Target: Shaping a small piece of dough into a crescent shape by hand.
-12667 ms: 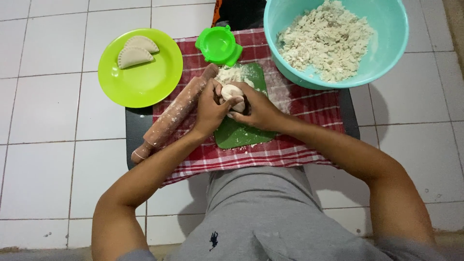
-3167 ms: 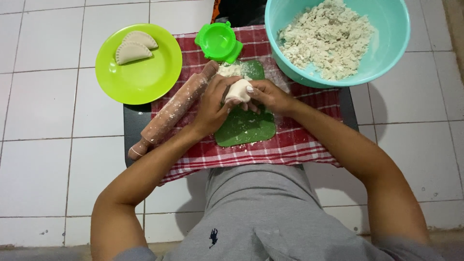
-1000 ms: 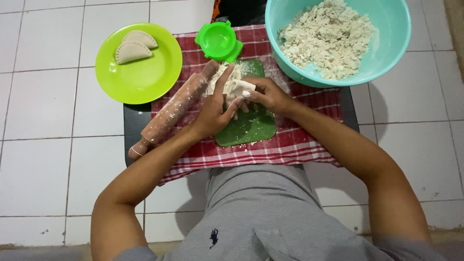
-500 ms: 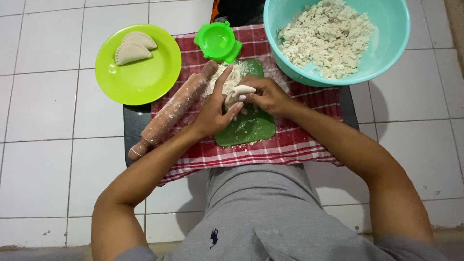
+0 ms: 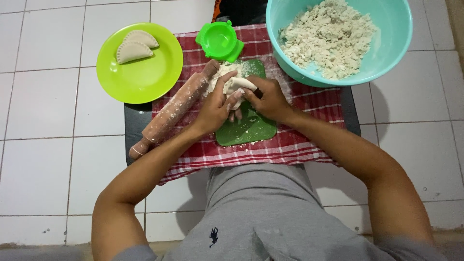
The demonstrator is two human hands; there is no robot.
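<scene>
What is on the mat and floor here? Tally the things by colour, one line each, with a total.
Green: 3 — plate, press, board
Teal: 1 — bowl
White: 3 — two dumplings, dough piece held by both hands
Brown: 1 — rolling pin
Red check: 1 — cloth
Total: 9

Glossy plastic bowl (image 5: pixel 386 53), floury wooden rolling pin (image 5: pixel 174 108), woven checked cloth (image 5: pixel 270 150), matt dough (image 5: pixel 239 84).
</scene>
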